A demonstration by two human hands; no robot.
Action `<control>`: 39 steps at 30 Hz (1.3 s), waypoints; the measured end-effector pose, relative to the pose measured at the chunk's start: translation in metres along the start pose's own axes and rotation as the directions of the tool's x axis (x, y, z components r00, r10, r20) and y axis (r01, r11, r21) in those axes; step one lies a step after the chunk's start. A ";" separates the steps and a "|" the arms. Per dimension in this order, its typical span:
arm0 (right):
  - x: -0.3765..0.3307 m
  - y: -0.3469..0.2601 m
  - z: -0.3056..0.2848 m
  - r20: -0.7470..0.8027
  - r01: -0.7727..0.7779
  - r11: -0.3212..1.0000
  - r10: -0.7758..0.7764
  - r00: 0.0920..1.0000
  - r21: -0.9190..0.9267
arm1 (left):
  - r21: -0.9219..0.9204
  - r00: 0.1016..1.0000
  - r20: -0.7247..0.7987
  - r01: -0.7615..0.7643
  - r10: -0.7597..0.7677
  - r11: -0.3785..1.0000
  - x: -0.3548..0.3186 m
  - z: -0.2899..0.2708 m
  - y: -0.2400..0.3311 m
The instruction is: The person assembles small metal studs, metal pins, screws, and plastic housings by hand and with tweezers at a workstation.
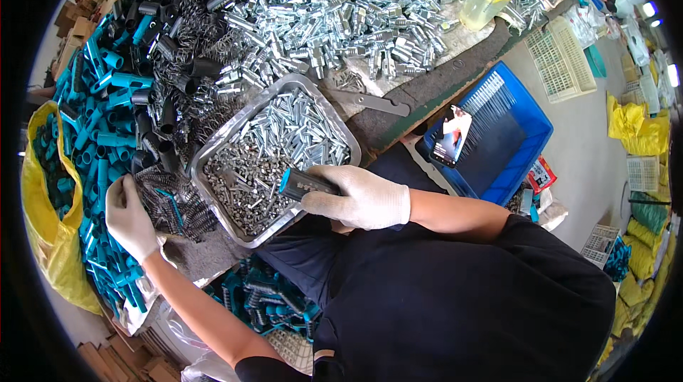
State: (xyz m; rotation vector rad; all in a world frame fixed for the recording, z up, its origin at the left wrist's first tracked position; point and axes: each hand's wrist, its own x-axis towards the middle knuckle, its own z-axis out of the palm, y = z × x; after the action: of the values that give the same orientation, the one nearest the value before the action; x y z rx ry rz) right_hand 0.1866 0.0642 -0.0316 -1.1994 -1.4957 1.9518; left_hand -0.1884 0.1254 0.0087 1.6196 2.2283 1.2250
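The right hand (359,199) is closed around a part-assembled black-and-teal tube (302,184) over the near edge of the metal tray (213,141) of screws, while the left hand (130,220), fingers spread, rests on springs (174,211) at the left; a steady tube would ease fitting.
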 end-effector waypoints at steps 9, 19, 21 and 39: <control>0.003 -0.003 0.003 -0.008 0.272 0.921 -0.286 0.958 -0.279 | -0.261 0.718 0.662 -0.048 0.215 0.964 -0.090 0.033 0.124; 0.012 -0.001 0.019 -0.119 0.242 0.874 -0.317 0.941 -0.421 | -0.155 0.557 0.803 -0.149 0.212 0.977 -0.074 0.041 0.109; 0.018 0.010 0.016 -0.222 0.172 0.959 -0.222 0.949 -0.226 | -0.194 0.717 0.575 -0.348 0.394 0.917 -0.048 0.050 0.091; 0.028 -0.004 0.017 -0.201 -0.039 0.989 0.068 0.977 0.145 | 0.652 0.930 -0.157 -0.156 0.333 0.742 0.181 -0.046 -0.075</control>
State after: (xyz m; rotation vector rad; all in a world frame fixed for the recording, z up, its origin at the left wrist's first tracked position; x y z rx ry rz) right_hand 0.1566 0.0761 -0.0379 -1.3462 -1.2135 1.8674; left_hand -0.3442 0.2465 0.0510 2.1498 2.8941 0.7984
